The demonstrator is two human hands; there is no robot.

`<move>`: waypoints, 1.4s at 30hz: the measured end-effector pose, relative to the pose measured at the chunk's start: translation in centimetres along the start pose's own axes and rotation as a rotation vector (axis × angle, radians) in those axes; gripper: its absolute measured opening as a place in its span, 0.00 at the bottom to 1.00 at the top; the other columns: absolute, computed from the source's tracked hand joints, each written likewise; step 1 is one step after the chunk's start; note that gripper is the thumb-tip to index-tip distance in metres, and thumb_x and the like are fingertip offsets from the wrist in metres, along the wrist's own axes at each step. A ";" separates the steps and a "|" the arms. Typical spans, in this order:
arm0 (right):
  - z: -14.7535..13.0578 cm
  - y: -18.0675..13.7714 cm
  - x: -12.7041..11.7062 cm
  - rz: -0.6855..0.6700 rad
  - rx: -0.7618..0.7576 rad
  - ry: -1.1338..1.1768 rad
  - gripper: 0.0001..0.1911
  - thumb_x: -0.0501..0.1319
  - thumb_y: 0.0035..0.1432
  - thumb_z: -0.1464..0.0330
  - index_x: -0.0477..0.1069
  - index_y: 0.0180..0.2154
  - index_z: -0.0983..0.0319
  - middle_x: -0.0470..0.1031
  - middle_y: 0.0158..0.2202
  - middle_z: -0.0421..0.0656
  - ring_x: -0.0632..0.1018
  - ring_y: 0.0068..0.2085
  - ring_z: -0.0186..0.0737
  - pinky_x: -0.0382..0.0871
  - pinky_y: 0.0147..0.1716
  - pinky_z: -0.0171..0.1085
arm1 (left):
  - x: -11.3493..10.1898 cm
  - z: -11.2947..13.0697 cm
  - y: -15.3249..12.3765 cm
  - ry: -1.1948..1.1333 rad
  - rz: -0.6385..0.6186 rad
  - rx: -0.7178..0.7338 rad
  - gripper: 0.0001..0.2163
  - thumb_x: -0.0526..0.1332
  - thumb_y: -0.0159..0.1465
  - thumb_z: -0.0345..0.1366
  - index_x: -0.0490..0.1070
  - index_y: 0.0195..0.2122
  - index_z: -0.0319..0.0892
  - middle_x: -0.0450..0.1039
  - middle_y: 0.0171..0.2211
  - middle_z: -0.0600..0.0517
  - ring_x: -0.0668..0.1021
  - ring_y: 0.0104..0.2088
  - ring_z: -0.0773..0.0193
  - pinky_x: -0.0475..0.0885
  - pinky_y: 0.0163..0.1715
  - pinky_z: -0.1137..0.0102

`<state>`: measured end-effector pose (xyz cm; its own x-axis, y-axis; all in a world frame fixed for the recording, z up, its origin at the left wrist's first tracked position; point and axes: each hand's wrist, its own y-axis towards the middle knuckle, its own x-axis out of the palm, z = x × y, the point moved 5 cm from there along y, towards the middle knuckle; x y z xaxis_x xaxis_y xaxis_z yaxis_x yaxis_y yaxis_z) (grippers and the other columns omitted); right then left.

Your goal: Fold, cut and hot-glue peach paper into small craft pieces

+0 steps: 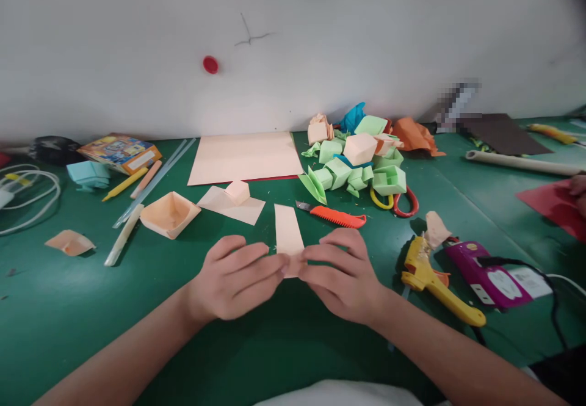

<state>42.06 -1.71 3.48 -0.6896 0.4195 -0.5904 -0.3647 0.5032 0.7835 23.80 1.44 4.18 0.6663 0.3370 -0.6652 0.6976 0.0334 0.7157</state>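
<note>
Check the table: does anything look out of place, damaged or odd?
Mainly the cutter: it lies with its blade bared beside the strip that the left hand and right hand hold. Farther back, to the right, the orange paper is crumpled, unlike the folded green boxes.

Covered and cropped

The left hand and right hand partly hide the near end of the paper strip; the paper pile covers the blades of the scissors; the far-right object is pixelated past telling; the right edge crops a co-worker's hand.
</note>
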 end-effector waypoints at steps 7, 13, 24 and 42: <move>1.4 -1.0 3.0 -0.360 0.248 0.171 0.08 0.61 0.64 0.77 0.69 0.36 0.59 0.80 0.36 0.38 0.70 0.43 0.43 0.60 0.45 0.45 | 3.4 -0.8 -2.6 -0.418 -0.225 -0.539 0.07 0.59 0.68 0.24 0.71 0.37 0.45 0.80 0.36 0.55 0.78 0.38 0.64 0.70 0.40 0.67; 2.3 -1.5 3.7 -0.411 0.406 0.302 0.08 0.64 0.62 0.77 0.70 0.39 0.59 0.81 0.37 0.38 0.73 0.41 0.41 0.61 0.45 0.43 | 4.0 -0.6 -3.6 -0.482 -0.404 -0.705 0.06 0.58 0.69 0.30 0.69 0.45 0.47 0.78 0.40 0.54 0.77 0.39 0.61 0.72 0.37 0.68; 3.3 -1.9 4.6 -0.495 0.592 0.242 0.09 0.65 0.60 0.77 0.73 0.38 0.58 0.79 0.34 0.38 0.74 0.38 0.42 0.62 0.42 0.44 | 4.4 -1.1 -3.0 -0.444 -0.342 -0.643 0.05 0.56 0.70 0.27 0.68 0.40 0.44 0.76 0.40 0.51 0.77 0.41 0.61 0.73 0.40 0.67; 3.2 -1.8 4.4 -0.422 0.518 0.187 0.10 0.63 0.58 0.79 0.73 0.39 0.59 0.76 0.45 0.45 0.72 0.47 0.48 0.69 0.48 0.48 | 4.7 -1.0 -2.8 -0.296 -0.414 -0.615 0.07 0.57 0.69 0.30 0.74 0.42 0.42 0.75 0.47 0.45 0.77 0.47 0.54 0.74 0.48 0.56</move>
<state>41.69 1.68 -1.19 -0.6674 -0.0052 -0.7447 -0.3118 0.9101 0.2731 24.70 3.89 -0.78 0.4877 -0.0772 -0.8696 0.6904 0.6437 0.3301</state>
